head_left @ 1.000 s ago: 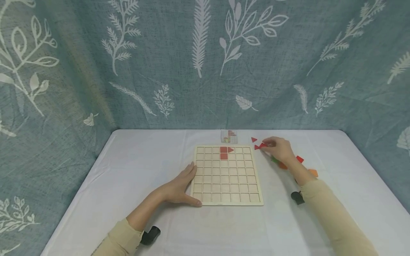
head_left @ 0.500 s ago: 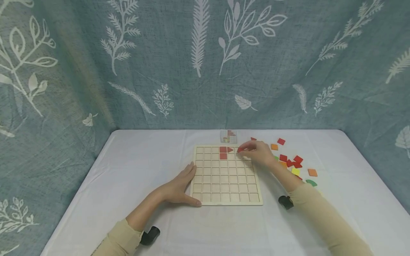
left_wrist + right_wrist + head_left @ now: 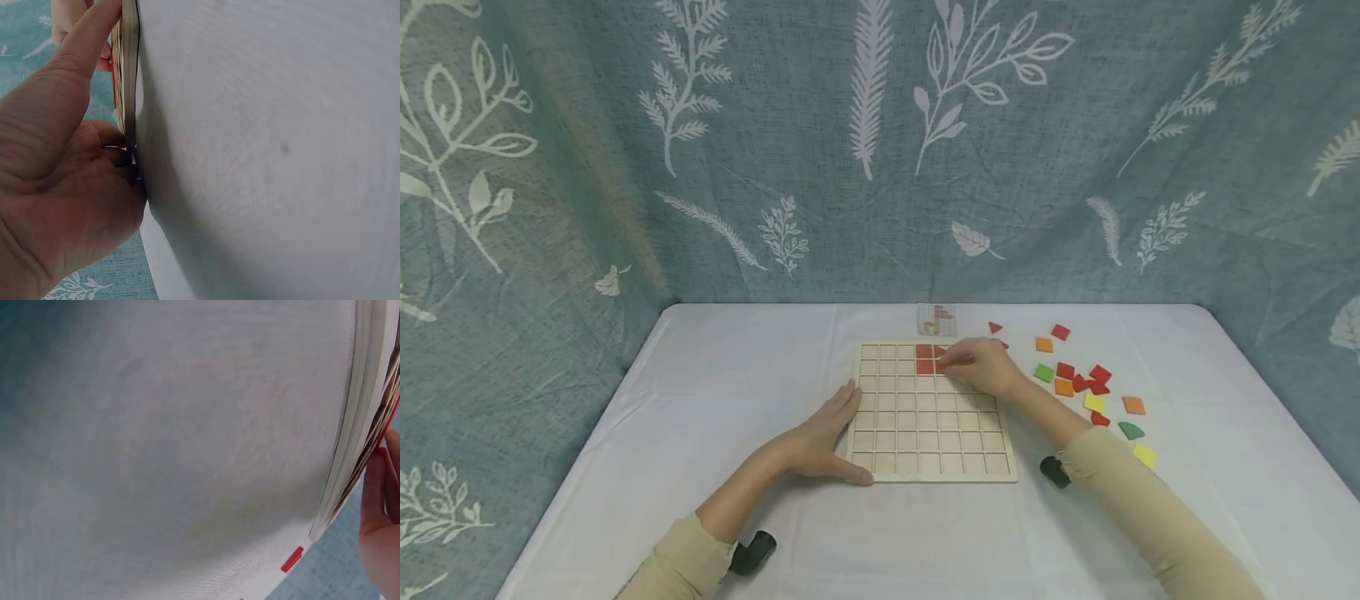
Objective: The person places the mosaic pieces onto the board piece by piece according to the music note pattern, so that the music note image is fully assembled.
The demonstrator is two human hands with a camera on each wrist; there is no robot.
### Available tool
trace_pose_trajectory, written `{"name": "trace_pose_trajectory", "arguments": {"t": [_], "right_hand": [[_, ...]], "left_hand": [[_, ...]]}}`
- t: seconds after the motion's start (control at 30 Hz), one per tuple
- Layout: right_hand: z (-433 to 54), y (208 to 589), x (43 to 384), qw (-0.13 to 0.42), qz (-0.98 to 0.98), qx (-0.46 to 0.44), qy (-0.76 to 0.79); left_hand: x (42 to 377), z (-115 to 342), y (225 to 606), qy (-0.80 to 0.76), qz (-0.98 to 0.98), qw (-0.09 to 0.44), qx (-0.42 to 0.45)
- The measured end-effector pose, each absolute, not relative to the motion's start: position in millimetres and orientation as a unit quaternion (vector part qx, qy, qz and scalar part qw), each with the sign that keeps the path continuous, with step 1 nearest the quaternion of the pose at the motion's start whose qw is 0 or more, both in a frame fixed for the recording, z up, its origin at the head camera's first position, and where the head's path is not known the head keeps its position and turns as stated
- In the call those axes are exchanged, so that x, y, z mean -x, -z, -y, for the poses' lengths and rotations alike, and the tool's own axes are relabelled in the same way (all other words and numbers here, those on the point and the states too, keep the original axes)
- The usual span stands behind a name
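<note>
Right hand (image 3: 985, 365) — grip pinching a red piece (image 3: 940, 367) between thumb and fingertips. Piece lies at the very tips, over the second row of the board (image 3: 928, 421), fifth column from the left. Its shape is mostly covered by the fingers, so I cannot tell whether it is seated in the cell or just above it.

Left hand (image 3: 820, 433): grip spread, thumb along the near left corner, fingers against the board's left edge.

Board lies flat on the surface (image 3: 910, 533), divided into square cells. Fourth column holds two red squares (image 3: 923, 351), one in each of the top two rows; a red triangle (image 3: 939, 352) sits right of the upper one, partly hidden by the hand. Patterned card (image 3: 937, 321) just behind the board. Loose pieces (image 3: 1065, 371) — red, orange, yellow, green — scattered to its right.
</note>
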State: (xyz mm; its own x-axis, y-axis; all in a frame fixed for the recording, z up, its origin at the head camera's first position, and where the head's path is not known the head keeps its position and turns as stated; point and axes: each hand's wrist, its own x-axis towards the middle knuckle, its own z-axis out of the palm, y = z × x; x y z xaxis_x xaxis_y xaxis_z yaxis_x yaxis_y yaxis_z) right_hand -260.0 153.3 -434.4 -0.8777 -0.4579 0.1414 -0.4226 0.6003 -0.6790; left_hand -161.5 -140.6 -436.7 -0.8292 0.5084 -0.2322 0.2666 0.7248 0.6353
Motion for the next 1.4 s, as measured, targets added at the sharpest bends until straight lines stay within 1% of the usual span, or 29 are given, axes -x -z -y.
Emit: {"name": "trace_pose_trajectory", "arguments": {"t": [0.17,0.3,0.4,0.47,0.53,0.63,0.9,1.23,1.33,1.4], "right_hand": [[-155,431,260,0.035,-0.896,0.239,0.373],[-163,427,261,0.044,-0.904,0.175,0.387],[-174,426,263,0.025,-0.909,0.107,0.402],[-183,426,265,0.0,-0.913,0.075,0.401],[-191,427,267,-0.017,-0.916,0.047,0.398],[-201,430,271,-0.024,-0.923,0.024,0.383],[-212,436,275,0.007,-0.936,0.005,0.353],[-209,436,278,-0.001,-0.94,0.004,0.34],[-209,435,278,0.003,-0.935,-0.002,0.354],[-209,434,278,0.016,-0.927,-0.015,0.374]], "left_hand": [[162,140,436,-0.303,-0.907,0.202,-0.213],[162,139,435,-0.304,-0.907,0.203,-0.21],[162,139,435,-0.303,-0.907,0.204,-0.21],[162,139,435,-0.302,-0.908,0.204,-0.209],[163,139,435,-0.302,-0.908,0.203,-0.208],[163,139,435,-0.303,-0.908,0.203,-0.208],[163,139,436,-0.308,-0.905,0.205,-0.211],[165,138,436,-0.308,-0.907,0.203,-0.206],[166,138,436,-0.306,-0.907,0.203,-0.204],[166,137,435,-0.305,-0.908,0.204,-0.202]]}}
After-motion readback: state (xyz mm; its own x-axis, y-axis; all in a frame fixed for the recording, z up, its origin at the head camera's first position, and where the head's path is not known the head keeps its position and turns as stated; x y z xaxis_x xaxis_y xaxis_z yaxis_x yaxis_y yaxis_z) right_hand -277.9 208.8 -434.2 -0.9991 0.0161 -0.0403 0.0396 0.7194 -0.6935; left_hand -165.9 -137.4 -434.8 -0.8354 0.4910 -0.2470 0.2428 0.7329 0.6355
